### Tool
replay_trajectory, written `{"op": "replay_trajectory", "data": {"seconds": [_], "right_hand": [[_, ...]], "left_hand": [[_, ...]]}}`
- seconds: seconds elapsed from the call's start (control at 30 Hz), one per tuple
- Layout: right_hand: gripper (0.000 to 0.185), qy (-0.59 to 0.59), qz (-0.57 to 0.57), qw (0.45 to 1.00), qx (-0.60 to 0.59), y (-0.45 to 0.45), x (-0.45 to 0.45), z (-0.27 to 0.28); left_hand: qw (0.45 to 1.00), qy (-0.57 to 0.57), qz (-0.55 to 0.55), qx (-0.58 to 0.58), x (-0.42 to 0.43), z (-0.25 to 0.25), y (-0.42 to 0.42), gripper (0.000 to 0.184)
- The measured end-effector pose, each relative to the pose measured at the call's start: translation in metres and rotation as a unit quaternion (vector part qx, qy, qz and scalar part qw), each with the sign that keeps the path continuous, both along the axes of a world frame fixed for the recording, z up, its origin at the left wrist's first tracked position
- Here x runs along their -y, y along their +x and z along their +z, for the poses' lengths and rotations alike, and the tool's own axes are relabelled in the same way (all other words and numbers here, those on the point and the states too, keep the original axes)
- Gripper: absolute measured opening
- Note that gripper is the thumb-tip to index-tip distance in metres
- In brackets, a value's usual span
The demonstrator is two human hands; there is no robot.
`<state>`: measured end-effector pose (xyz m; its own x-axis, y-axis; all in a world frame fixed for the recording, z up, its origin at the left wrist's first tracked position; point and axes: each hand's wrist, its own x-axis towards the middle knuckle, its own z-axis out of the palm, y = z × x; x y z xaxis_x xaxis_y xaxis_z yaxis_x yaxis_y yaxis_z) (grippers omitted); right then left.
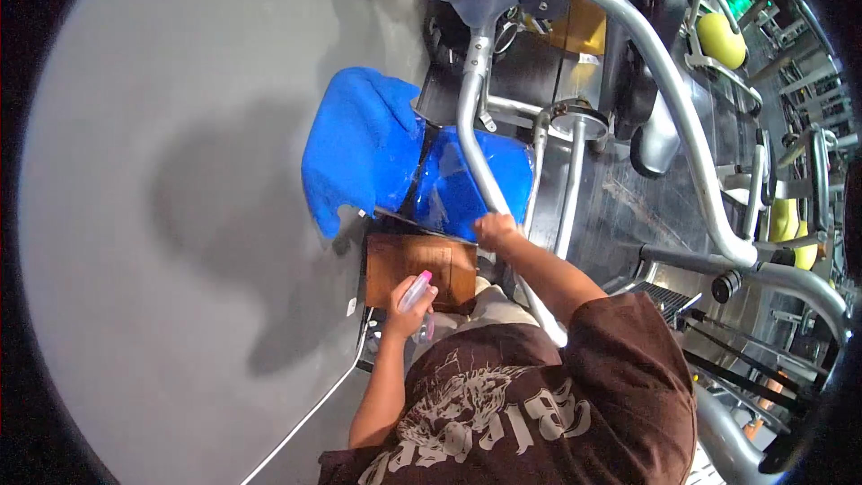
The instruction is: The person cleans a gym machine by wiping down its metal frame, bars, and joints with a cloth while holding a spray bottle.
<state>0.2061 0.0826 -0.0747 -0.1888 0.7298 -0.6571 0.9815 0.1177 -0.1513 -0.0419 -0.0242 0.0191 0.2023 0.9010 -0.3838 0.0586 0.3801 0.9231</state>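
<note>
My left hand (410, 310) is closed around a clear spray bottle (417, 293) with a pink top. It is held in front of a brown wooden box (422, 256). My right hand (496, 232) is closed on a curved silver tube (479, 157) of a gym machine, hiding part of it. Beside that hand are shiny blue panels (503, 166), apparently a container or pads. A blue towel (350, 144) drapes over their left end.
A grey wall (171, 81) rises on the left. A thick silver machine frame (660, 45) arches over the right side. Yellow-green pads (721, 40) and more gym equipment stand farther off on the dark floor (620, 207).
</note>
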Motion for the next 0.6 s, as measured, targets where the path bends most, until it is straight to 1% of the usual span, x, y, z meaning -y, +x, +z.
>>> {"op": "replay_trajectory", "data": {"seconds": [0.07, 0.13, 0.17, 0.2, 0.23, 0.3, 0.37, 0.43, 0.5, 0.53, 0.6], "right_hand": [[0.024, 0.068, -0.068, 0.995, 0.011, 0.001, -0.01, -0.005], [0.028, 0.079, -0.006, 0.994, 0.082, 0.009, 0.0, -0.031], [0.026, 0.044, -0.025, 0.997, 0.058, 0.01, 0.009, -0.032], [0.023, 0.06, 0.014, 0.994, 0.096, 0.006, 0.031, -0.029], [0.023, -0.027, 0.053, 0.991, 0.116, 0.006, 0.05, -0.023], [0.025, -0.014, 0.062, 0.988, 0.141, 0.001, 0.103, -0.034], [0.028, -0.046, 0.086, 0.983, 0.156, -0.001, 0.116, -0.03], [0.031, -0.127, 0.121, 0.973, 0.153, -0.004, 0.101, -0.028], [0.029, -0.062, 0.0, 0.996, 0.066, -0.001, 0.071, -0.014], [0.029, -0.027, -0.061, 0.997, 0.023, 0.002, 0.062, -0.005], [0.029, 0.021, -0.1, 0.995, 0.01, 0.008, 0.058, 0.015]], "left_hand": [[1.0, 0.009, -0.004, -0.016, 0.007, -0.001, -0.012, 0.013], [1.0, -0.009, -0.006, -0.027, 0.012, 0.005, -0.022, 0.011], [0.999, -0.018, -0.008, -0.031, 0.015, 0.007, -0.028, 0.011], [0.999, -0.018, 0.006, -0.027, 0.02, 0.008, -0.035, 0.012], [0.999, -0.016, 0.018, -0.023, 0.025, 0.007, -0.041, 0.014], [0.999, -0.017, 0.031, -0.023, 0.03, 0.01, -0.054, 0.016], [0.998, -0.023, 0.043, -0.032, 0.036, 0.015, -0.065, 0.017], [0.999, -0.018, 0.039, -0.018, 0.042, 0.006, -0.075, 0.016], [0.999, -0.019, 0.033, -0.015, 0.047, 0.006, -0.081, 0.015], [0.999, -0.024, 0.028, -0.016, 0.049, 0.008, -0.084, 0.015], [0.999, -0.029, 0.02, -0.016, 0.052, 0.008, -0.086, 0.014]]}}
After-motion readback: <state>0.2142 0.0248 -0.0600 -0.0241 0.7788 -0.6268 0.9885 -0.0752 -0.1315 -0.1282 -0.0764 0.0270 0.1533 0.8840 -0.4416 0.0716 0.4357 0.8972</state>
